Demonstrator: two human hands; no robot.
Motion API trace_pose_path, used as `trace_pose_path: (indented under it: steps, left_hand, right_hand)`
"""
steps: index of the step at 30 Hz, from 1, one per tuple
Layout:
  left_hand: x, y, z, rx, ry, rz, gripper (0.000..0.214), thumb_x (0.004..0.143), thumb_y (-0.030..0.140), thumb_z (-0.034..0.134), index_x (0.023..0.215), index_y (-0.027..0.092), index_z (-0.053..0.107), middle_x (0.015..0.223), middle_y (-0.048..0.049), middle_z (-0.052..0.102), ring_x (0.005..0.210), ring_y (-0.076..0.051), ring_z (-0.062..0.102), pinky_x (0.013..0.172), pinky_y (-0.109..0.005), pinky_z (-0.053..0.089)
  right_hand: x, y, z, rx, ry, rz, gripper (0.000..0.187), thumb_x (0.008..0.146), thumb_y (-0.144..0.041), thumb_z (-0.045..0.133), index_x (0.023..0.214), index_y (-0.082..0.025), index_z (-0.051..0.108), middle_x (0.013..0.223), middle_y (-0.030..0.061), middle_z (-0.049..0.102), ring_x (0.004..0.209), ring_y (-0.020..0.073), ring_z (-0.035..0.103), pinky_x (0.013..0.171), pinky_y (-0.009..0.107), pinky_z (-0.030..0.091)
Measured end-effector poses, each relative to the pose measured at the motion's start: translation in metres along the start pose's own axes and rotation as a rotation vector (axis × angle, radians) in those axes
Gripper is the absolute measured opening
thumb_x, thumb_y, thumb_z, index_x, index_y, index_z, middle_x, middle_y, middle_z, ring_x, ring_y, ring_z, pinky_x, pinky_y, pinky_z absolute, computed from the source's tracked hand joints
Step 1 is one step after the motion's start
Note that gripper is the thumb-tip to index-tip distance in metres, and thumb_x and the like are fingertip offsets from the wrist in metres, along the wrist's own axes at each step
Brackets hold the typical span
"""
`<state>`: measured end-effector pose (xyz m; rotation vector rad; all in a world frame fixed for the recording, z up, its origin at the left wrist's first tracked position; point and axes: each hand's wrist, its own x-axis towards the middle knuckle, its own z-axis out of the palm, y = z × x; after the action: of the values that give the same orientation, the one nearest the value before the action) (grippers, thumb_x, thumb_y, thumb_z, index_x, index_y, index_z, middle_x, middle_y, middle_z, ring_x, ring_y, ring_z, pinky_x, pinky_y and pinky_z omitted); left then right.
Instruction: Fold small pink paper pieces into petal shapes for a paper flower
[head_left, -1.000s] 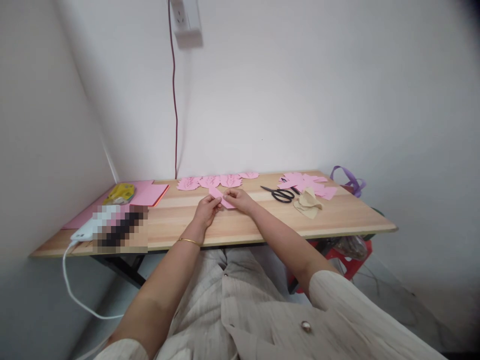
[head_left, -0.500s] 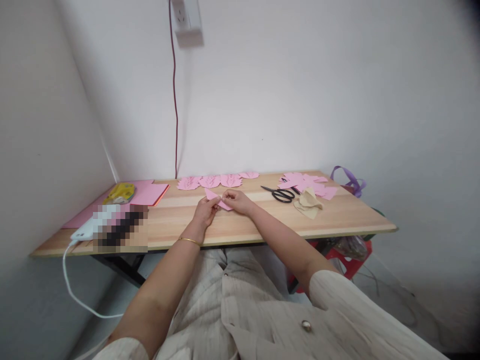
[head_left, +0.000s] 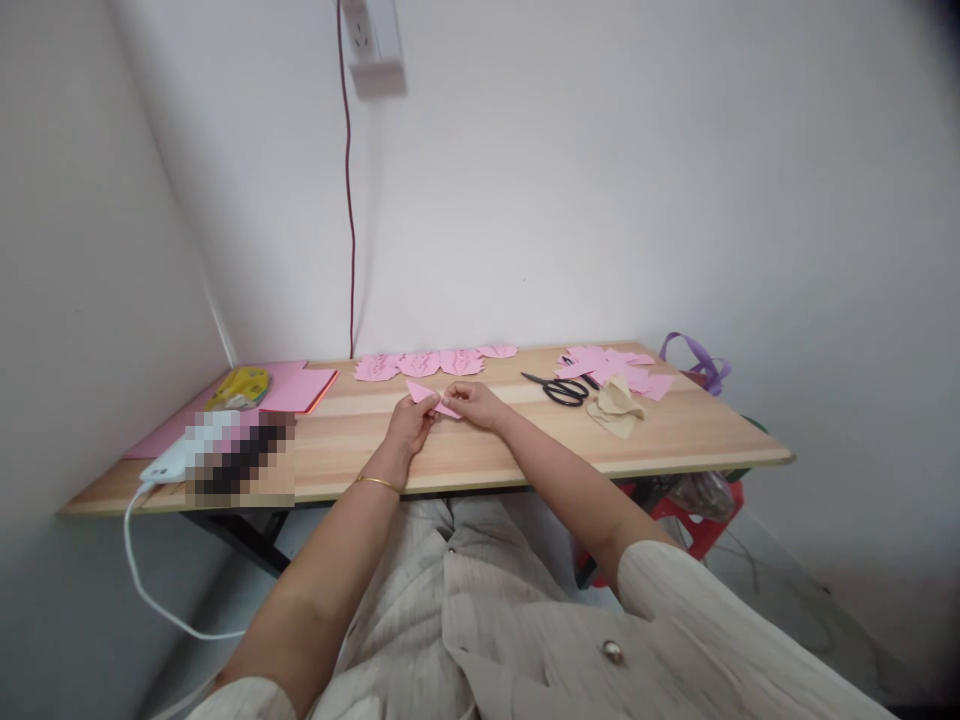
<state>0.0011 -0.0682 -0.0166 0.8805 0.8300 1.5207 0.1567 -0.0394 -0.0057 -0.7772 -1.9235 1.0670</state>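
A folded pink piece of paper [head_left: 421, 391], narrow and pointed at its upper left, is held between my two hands just above the table. My left hand [head_left: 409, 422] grips it from the left, thumb on top. From the right, my right hand [head_left: 472, 402] pinches it near its lower right end. Behind my hands lies a row of pink paper cutouts [head_left: 420, 364] with notched edges. To the right of my right hand rest black-handled scissors [head_left: 564, 390], apart from it.
Pink paper scraps [head_left: 600, 365] and a crumpled tan piece [head_left: 616, 408] lie at the right of the wooden table [head_left: 495, 455]. At the left are pink sheets [head_left: 300, 388], a yellow packet [head_left: 240, 385] and a white device [head_left: 172, 460] with a cable. A purple ribbon [head_left: 701, 360] hangs at the right.
The folded pink paper has tilted slightly between my fingers. Both hands stay almost in the same place, and the other things have not moved.
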Motion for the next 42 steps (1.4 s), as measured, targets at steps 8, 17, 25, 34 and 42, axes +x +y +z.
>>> trace_pose_path:
  steps: [8,17,25,34,42]
  left_hand:
    - [0.0,0.0,0.0,-0.005,0.009,-0.008,0.031,0.051,0.023,0.082,0.061,0.014,0.054,0.052,0.004,0.05,0.05,-0.006,0.044,0.051,-0.022,0.038]
    - [0.001,0.003,-0.003,-0.1,0.013,-0.02,0.035,0.051,0.018,0.083,0.061,0.015,0.05,0.051,0.0068,0.045,0.047,-0.003,0.038,0.051,-0.022,0.039]
    - [0.003,0.006,-0.007,-0.178,0.059,-0.029,0.035,0.054,0.015,0.081,0.065,0.015,0.048,0.054,0.0069,0.046,0.046,-0.002,0.037,0.046,-0.018,0.034]
    - [0.001,0.002,-0.001,-0.076,0.053,0.01,0.034,0.05,0.019,0.084,0.065,0.013,0.054,0.054,0.0052,0.05,0.048,-0.004,0.042,0.047,-0.019,0.036]
    - [0.001,-0.002,-0.003,0.014,-0.027,0.017,0.031,0.052,0.022,0.084,0.06,0.013,0.055,0.05,0.0041,0.049,0.048,-0.006,0.042,0.049,-0.022,0.035]
  right_hand:
    - [-0.001,-0.003,-0.001,-0.02,-0.041,0.01,0.034,0.071,-0.048,0.064,0.075,-0.014,0.06,0.065,-0.0021,0.053,0.061,0.0098,0.043,0.057,0.022,0.033]
    - [0.0,-0.004,-0.001,-0.014,-0.063,0.079,0.034,0.066,-0.046,0.067,0.077,-0.014,0.063,0.063,-0.0036,0.05,0.057,0.0085,0.038,0.053,0.021,0.028]
    - [0.0,0.0,-0.004,0.112,-0.071,0.091,0.038,0.064,-0.042,0.072,0.086,-0.014,0.062,0.067,-0.0022,0.055,0.059,0.0088,0.044,0.055,0.021,0.033]
    - [0.002,-0.011,-0.007,-0.032,0.148,-0.067,0.026,0.073,-0.037,0.063,0.084,-0.014,0.064,0.083,0.0033,0.064,0.078,0.0134,0.054,0.077,0.027,0.042]
    - [0.0,-0.008,-0.002,-0.076,0.055,-0.068,0.023,0.076,-0.037,0.058,0.075,-0.014,0.058,0.071,-0.0005,0.055,0.068,0.0112,0.047,0.066,0.025,0.038]
